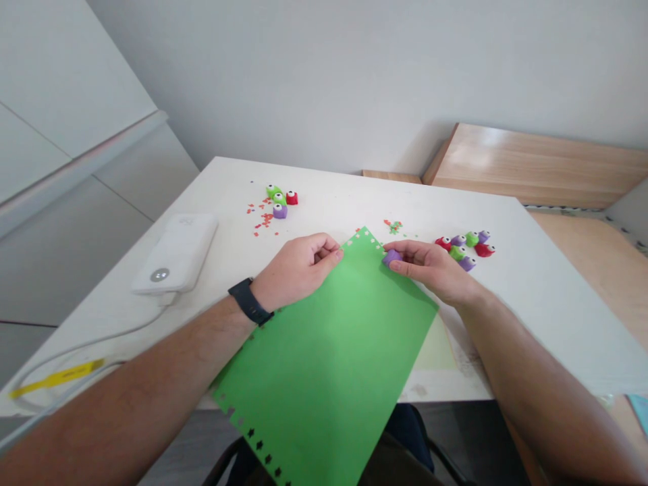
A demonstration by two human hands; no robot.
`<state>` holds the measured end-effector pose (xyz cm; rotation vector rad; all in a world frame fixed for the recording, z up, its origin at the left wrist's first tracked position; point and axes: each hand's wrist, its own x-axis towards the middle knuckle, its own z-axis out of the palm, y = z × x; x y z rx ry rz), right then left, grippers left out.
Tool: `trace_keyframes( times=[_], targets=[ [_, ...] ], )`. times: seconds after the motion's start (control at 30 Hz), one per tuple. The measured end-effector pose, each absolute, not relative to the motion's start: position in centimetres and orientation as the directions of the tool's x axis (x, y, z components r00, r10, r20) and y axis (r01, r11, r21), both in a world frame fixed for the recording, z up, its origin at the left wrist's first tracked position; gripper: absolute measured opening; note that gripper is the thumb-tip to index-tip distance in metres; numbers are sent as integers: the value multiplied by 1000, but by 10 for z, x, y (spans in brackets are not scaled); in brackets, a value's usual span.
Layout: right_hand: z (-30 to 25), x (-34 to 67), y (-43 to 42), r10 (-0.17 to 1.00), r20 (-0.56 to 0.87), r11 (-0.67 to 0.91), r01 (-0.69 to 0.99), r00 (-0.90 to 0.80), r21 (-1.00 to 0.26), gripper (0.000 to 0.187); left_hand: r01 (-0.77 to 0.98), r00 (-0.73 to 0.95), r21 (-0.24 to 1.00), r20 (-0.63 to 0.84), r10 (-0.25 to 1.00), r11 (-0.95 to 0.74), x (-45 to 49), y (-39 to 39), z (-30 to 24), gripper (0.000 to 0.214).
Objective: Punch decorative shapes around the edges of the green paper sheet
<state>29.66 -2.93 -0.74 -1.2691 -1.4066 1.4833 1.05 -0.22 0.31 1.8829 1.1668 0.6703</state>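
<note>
A sheet of green paper (334, 358) lies at a slant over the table's front edge, with small star and other shaped holes along its borders. My left hand (298, 270), a dark band on its wrist, pinches the paper's upper left edge between thumb and fingers. On the upper right edge, near the far corner, my right hand (430, 266) grips a small purple paper punch (391, 258) between thumb and fingers. The punch sits at the paper's edge; its underside is hidden.
Several coloured punches with eye-like tops (458, 252) stand to the right, others (278, 197) at the back left. Punched bits (263, 220) lie scattered. A white power bank (177, 253) with a cable (116, 334) is at left. A wooden box (531, 165) stands behind the table.
</note>
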Motion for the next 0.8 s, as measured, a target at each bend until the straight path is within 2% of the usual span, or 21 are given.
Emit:
trace_keyframes(
  times=[0.8],
  targets=[
    [-7,295,-30,935,-148,-98,165,-323,-981,35,465,432,852,20,902,-241,11,-6,6,29]
  ],
)
